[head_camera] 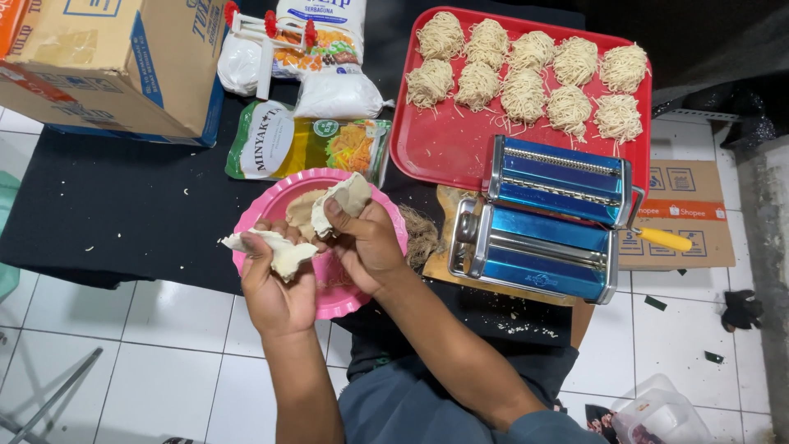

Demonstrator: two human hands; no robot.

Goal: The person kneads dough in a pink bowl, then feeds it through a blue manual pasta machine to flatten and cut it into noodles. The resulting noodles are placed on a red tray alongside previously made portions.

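Two dough pieces, both held above the pink plate point(362, 300). Left dough piece point(275, 249): flat, ragged strip, long axis roughly left-right, thin tip pointing left past the fingers. Right dough piece point(343, 200): thicker lump, long axis running lower-left to upper-right, blunt end up-right. Both pale cream, floury, torn edges; right one greyer on top. More tan dough point(302, 212) lies on the plate behind them.

Left hand point(275, 288): back of hand to camera, fingers curled up and closed around the strip, thumb pressing it from the right. Right hand point(367, 247): knuckles up, fingers bunched and pinching the lump at its lower end. Hands touching or nearly so, forearms coming up from bottom of frame, right one angled from the lower right.

Blue pasta machine point(546, 218) just right of plate; red tray point(448, 148) with noodle nests point(526, 70) beyond it.
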